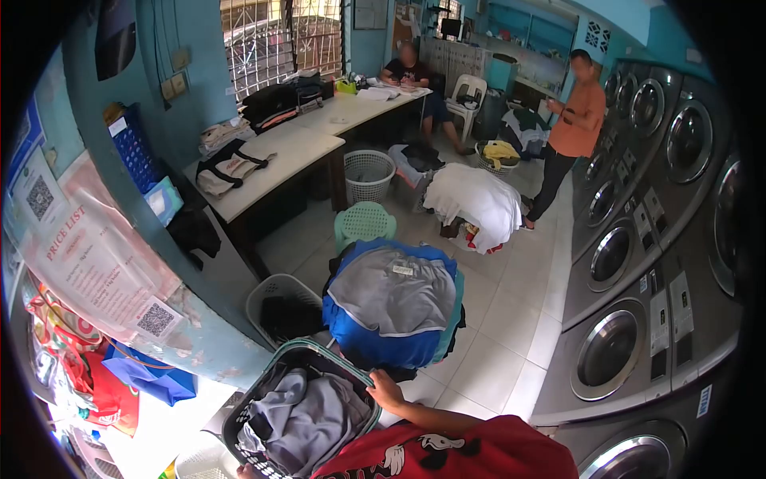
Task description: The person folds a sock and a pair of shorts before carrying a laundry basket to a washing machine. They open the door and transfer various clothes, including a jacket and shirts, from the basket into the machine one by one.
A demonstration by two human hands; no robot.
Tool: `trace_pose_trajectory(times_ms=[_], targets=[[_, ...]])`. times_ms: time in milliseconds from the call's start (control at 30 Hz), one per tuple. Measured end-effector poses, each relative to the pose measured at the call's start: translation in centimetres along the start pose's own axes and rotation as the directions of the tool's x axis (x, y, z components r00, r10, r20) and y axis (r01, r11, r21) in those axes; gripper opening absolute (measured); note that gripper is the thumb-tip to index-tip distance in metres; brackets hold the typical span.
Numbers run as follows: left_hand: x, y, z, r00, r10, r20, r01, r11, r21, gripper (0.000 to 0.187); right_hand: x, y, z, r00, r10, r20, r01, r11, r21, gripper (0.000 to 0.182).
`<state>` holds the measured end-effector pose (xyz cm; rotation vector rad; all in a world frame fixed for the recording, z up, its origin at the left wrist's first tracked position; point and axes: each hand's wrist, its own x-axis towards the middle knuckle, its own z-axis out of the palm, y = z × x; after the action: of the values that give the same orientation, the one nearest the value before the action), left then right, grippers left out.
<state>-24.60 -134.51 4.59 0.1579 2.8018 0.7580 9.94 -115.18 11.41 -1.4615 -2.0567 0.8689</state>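
Note:
A dark laundry basket (286, 358) with a green rim is tilted against the front of my red shirt, filled with grey clothes (303, 419). My right hand (386, 389) is closed on its right rim. At the bottom edge, only a bit of my left hand (246, 473) shows by the basket's lower left corner; its fingers are hidden. Just beyond the basket lies a big pile of blue and grey clothes (391, 299). A white basket (275, 289) with dark cloth in it stands to the left of that pile.
Behind the pile are a green stool (365, 222), a white basket (369, 190) and a heap under white cloth (475, 199). Washing machines (610, 347) line the right side. One person stands near them; another sits at the long table (299, 144). A wall with posters is on the left.

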Motion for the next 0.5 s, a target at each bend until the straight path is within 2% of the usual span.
trace_pose_trajectory(times_ms=[33,100,133,167,200,233,300,333,367,433,500], targets=[[0.1,0.1,0.1,1.000,0.005,0.010,-0.005,1.000,-0.005,0.053,0.0,-0.8,-0.3,1.000,0.002,-0.025,-0.001,1.000,0.025,0.026],[0.2,0.1,0.3,0.999,0.009,0.031,-0.009,1.000,-0.016,0.053,-0.2,-3.4,-0.1,0.997,-0.080,0.017,0.074,0.973,0.217,0.023],[0.3,0.1,0.3,0.999,0.012,0.043,-0.011,1.000,-0.019,0.053,-0.3,-5.0,0.2,0.978,-0.196,0.066,0.157,0.912,0.378,0.020],[0.3,0.1,0.5,0.998,0.016,0.053,-0.014,1.000,-0.023,0.052,-0.7,-8.5,-1.4,0.870,0.017,0.494,-0.296,0.818,0.493,0.018],[0.3,0.1,0.5,0.998,0.020,0.063,-0.018,1.000,-0.020,0.052,-0.9,-10.4,-1.8,0.789,-0.088,0.609,-0.377,0.714,0.591,0.014],[0.4,0.1,0.7,0.997,0.024,0.070,-0.023,0.999,-0.024,0.052,-0.8,-11.1,-1.4,0.635,-0.157,0.756,-0.498,0.665,0.557,0.016],[0.6,0.4,0.7,0.996,0.039,0.080,-0.037,0.999,-0.022,0.052,-0.8,-11.9,-0.9,0.550,-0.164,0.819,-0.539,0.680,0.497,0.017],[0.7,0.7,0.7,0.996,0.046,0.079,-0.044,0.999,-0.026,0.052,-0.8,-11.7,-0.2,0.631,-0.133,0.764,-0.451,0.739,0.501,0.019],[0.8,0.9,0.7,0.995,0.051,0.082,-0.049,0.999,-0.022,0.051,-0.4,-11.0,0.2,0.643,-0.139,0.753,-0.444,0.734,0.514,0.019],[0.9,1.2,0.6,0.994,0.061,0.088,-0.059,0.998,-0.024,0.051,0.1,-9.7,-0.1,0.748,-0.100,0.656,-0.448,0.653,0.611,0.018],[0.9,1.6,0.8,0.993,0.069,0.099,-0.067,0.998,-0.019,0.051,1.2,-7.8,-1.4,0.673,-0.067,0.737,-0.588,0.555,0.588,0.015]])
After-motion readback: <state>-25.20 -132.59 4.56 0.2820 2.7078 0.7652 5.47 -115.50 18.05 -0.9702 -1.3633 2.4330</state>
